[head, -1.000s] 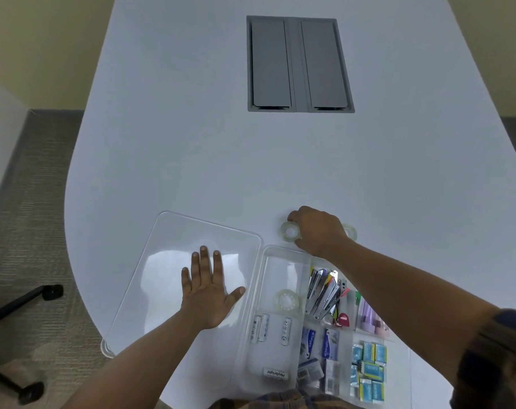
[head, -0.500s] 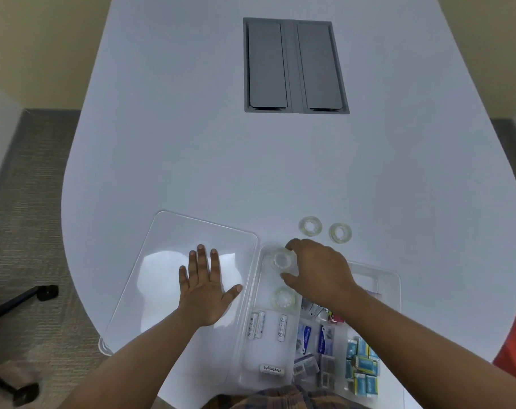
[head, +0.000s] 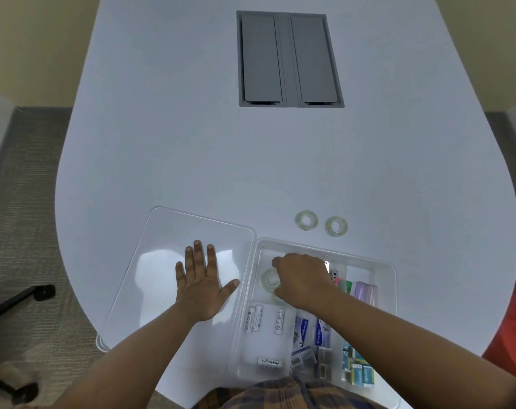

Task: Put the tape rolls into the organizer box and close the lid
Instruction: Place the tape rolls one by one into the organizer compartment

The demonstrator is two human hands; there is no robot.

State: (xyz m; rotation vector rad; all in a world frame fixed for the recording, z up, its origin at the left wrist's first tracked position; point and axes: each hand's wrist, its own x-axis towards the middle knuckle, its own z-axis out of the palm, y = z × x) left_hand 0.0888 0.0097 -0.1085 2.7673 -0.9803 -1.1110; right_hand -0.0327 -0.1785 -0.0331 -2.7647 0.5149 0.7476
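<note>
The clear organizer box [head: 394,293] sits open at the table's near edge. My right hand [head: 302,280] is inside its far left compartment, fingers closed on a clear tape roll [head: 269,278] held low over the floor. A second roll [head: 276,295] peeks out from under that hand. Two more clear tape rolls [head: 306,221] [head: 335,226] lie flat on the table just beyond the box. My left hand [head: 202,283] rests flat, fingers spread, on the clear lid [head: 177,231], which lies left of the box.
Other box compartments hold batteries [head: 258,317], small blue packets [head: 302,327] and pens. A grey cable hatch [head: 290,59] is set into the far table. Black chair legs [head: 17,301] stand on the carpet at left. Something red [head: 513,323] is at the right edge.
My right hand picked a tape roll off the table beyond the box and brought it down into the far left compartment. The left hand stayed on the lid.
</note>
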